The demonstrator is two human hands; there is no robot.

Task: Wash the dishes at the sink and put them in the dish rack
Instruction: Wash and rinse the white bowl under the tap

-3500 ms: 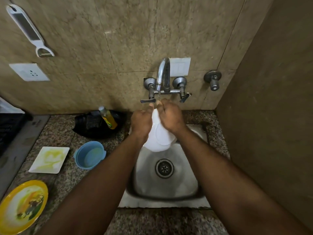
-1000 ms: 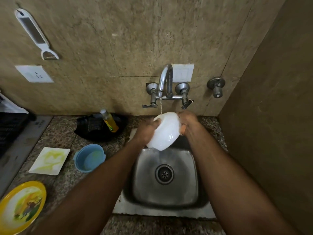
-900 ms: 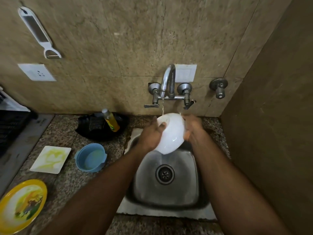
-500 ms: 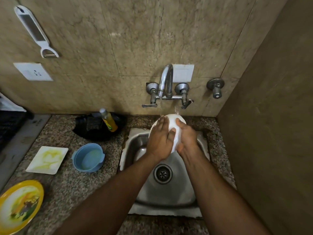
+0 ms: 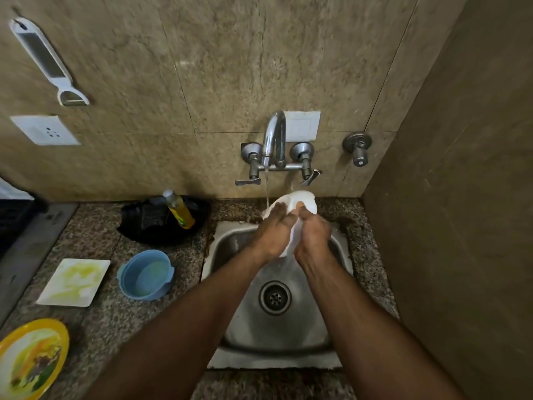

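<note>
Fingers of your left hand (image 5: 275,236) and right hand (image 5: 313,233) wrap the white bowl (image 5: 300,200) under the tap (image 5: 274,140) stream, over the sink (image 5: 230,241). Rotate it, rinse every face, grip firm.

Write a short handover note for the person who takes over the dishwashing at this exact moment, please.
Left hand and right hand: both hold the white bowl over the sink, under running water from the tap.
Done: no finished dish is in view, and neither is a rack.
Left: finish the bowl, then wash the blue bowl, the white square plate and the yellow plate, all dirty on the counter to the left. The soap bottle stands behind them.
</note>
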